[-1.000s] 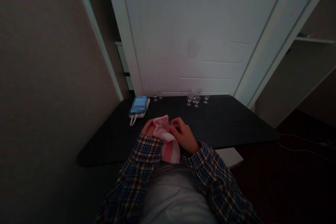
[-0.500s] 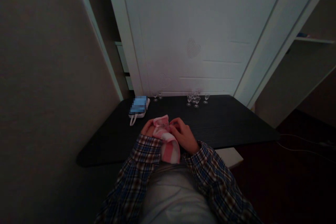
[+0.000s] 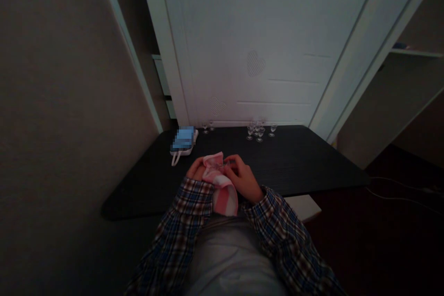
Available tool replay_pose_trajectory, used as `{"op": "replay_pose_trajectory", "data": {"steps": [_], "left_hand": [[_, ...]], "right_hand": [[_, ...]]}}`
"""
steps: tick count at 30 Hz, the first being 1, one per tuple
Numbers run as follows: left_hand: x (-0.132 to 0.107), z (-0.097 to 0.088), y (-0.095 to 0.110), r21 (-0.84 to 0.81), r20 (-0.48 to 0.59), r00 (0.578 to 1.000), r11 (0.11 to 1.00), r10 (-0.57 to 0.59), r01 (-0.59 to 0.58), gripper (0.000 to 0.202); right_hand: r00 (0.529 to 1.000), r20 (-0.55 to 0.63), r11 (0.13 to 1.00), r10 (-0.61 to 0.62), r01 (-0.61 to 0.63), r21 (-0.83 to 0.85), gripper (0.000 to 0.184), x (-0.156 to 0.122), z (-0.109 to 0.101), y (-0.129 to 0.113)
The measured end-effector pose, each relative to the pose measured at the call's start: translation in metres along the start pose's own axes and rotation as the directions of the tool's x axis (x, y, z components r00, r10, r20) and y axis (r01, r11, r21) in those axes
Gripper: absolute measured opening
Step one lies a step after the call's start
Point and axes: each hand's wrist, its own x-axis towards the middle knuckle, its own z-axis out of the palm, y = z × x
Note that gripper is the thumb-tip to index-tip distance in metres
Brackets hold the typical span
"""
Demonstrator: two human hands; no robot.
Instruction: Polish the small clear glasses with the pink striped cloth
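A pink and white cloth [image 3: 225, 200] hangs from my left hand [image 3: 196, 169], whose fingers are closed around it. Lying sideways on the cloth is a small clear stemmed glass [image 3: 222, 166]. My right hand [image 3: 243, 178] pinches the glass at its right end, and some of those fingertips are hidden. Both hands are held close together above the front part of the dark table [image 3: 287, 162].
Toward the back right of the table stand several small stemmed glasses [image 3: 260, 134]. Two more glasses [image 3: 205, 126] are at the back left, beside a white device with a blue screen [image 3: 183, 138] and a strap. A white panel [image 3: 243, 32] rises behind.
The glass has shifted very slightly in my fingers against the cloth. Both hands stay in nearly the same place, and the things on the table have not moved.
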Motion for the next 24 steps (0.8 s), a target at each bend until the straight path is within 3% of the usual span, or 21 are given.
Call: {"op": "replay_pose_trajectory", "data": {"steps": [13, 20, 24], "left_hand": [[-0.007, 0.000, 0.011, 0.062, 0.044, 0.998, 0.997, 0.036, -0.039, 0.009], [-0.001, -0.001, 0.001, 0.091, 0.014, 0.999, 0.995, 0.037, -0.038, 0.014], [0.002, -0.003, 0.002, 0.232, 0.032, 0.990, 0.963, 0.136, -0.140, 0.009]], "right_hand": [[1.000, 0.004, 1.000, -0.014, 0.014, -0.021, 0.024, -0.001, 0.000, 0.000], [1.000, 0.010, 0.999, -0.023, 0.024, -0.023, 0.023, -0.001, 0.000, 0.001], [0.999, 0.027, 0.999, -0.029, 0.030, -0.030, 0.021, -0.001, 0.000, 0.000]]}}
